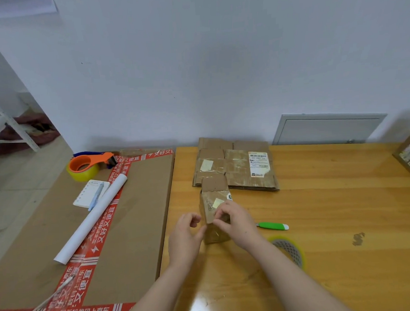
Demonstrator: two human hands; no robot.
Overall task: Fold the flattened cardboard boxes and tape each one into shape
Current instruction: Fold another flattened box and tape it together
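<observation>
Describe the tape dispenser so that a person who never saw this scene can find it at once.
Left of the wooden table lies a brown cardboard sheet edged with red printed tape. At its far left corner, near the wall, sits the tape dispenser. Its orange frame holding a yellowish roll sets it apart from the bare tape roll on the table and the white paper tube.

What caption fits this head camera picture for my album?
Right hand pinches a small cardboard box on the wooden table, left hand beside it, flattened boxes behind.
</observation>
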